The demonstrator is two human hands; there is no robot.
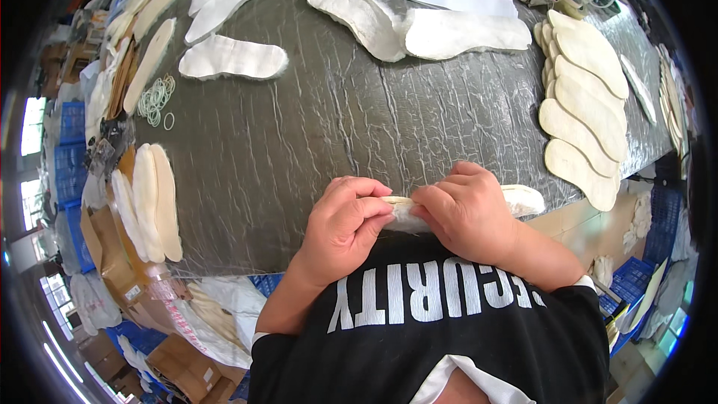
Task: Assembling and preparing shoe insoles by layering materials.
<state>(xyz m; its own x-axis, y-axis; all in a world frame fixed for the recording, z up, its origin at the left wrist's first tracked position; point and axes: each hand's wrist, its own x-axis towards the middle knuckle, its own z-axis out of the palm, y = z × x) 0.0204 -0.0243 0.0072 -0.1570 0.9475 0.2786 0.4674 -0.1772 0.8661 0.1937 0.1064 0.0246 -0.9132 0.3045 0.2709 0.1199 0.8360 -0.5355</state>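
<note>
At the near edge of the table (299, 142), the left hand (340, 228) and right hand (467, 213) pinch a fuzzy white insole (523, 200) lying sideways, its tip pointing right.

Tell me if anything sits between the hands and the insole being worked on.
Nothing visible does. The left hand and right hand both already grip the fleecy insole at the near edge of the table. The other insoles lie farther off on the tabletop.
</note>
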